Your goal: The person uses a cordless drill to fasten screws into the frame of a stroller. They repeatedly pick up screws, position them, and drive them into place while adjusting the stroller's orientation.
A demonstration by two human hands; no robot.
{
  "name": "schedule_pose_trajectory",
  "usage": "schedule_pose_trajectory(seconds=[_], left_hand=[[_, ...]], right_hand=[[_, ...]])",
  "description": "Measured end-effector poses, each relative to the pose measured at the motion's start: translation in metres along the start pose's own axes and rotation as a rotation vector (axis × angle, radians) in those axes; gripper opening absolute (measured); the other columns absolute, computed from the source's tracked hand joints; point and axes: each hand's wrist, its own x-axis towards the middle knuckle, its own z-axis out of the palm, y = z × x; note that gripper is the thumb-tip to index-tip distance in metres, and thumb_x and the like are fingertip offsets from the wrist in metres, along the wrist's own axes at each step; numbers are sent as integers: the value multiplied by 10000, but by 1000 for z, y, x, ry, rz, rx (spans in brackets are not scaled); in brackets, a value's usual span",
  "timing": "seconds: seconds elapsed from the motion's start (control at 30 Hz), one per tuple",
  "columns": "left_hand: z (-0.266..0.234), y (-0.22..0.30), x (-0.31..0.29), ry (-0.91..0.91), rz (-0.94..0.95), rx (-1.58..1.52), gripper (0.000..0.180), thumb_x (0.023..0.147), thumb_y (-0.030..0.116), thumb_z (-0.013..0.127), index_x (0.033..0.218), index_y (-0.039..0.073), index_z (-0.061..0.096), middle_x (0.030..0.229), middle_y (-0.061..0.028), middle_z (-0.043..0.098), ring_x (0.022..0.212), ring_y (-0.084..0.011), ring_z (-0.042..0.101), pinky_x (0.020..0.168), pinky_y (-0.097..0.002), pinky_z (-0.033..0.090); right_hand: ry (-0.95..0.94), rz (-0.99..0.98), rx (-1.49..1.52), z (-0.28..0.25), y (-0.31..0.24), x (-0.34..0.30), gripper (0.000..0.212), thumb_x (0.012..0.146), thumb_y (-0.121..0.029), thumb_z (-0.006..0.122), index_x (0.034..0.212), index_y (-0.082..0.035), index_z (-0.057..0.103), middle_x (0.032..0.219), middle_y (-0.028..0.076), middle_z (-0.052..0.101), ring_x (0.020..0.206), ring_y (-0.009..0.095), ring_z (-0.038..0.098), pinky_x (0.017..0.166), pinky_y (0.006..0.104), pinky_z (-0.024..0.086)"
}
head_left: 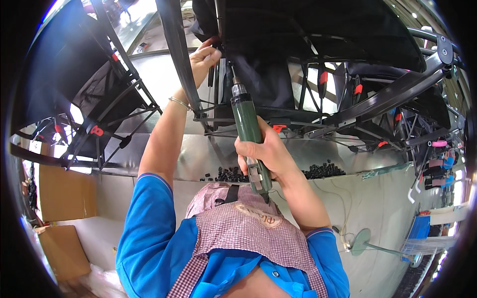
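My right hand (268, 149) is wrapped round a green electric screwdriver (247, 116), its bit pointing up and away from me. The tip of the bit reaches close to an upright black tube of a folding frame (220, 22) hung with black fabric (318, 30). My left hand (204, 58) is raised at that tube, thumb and fingers pinched together beside the fabric's edge. Whatever sits between those fingers is hidden. A slanting black bar (178, 54) passes in front of my left wrist.
A metal worktable (186, 156) carries the frame, with piles of small black parts (229, 174) along its near edge. Another black frame (107, 124) with red clips stands at left. Cardboard boxes (69, 193) lie lower left. Other people (442, 171) are far right.
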Motion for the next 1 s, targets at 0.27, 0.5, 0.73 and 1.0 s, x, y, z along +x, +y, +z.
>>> schedule_pose_trajectory(seconds=[0.27,0.5,0.73,1.0], left_hand=[[-8,-7,27,-46,-62,-310,321,881,-2,664,1196,-21,611,1074,-59,669,962,-133,619,899,-262,484],[-20,-23,44,-138,-198,-148,382,808,71,776,1173,26,674,1006,-31,685,889,-100,603,863,-231,473],[-2,-16,40,-43,-197,-244,320,803,-20,739,1119,3,692,948,-39,688,821,-95,613,771,-209,502],[1,-13,38,-13,-255,-204,311,802,-56,708,1109,-8,691,944,-55,685,822,-111,628,781,-223,527]], right_hand=[[51,42,-7,12,-2,20,555,797,-223,785,1161,-13,423,746,75,564,529,162,616,450,306,532],[76,46,-20,21,-14,37,512,807,-198,766,1135,1,428,755,84,568,529,157,615,446,307,528],[131,97,-43,21,-22,61,549,805,-304,792,1098,-1,441,775,80,560,522,144,612,434,295,521],[135,101,-23,19,-22,73,540,801,-319,793,1086,-7,455,771,80,574,509,142,610,420,290,517]])
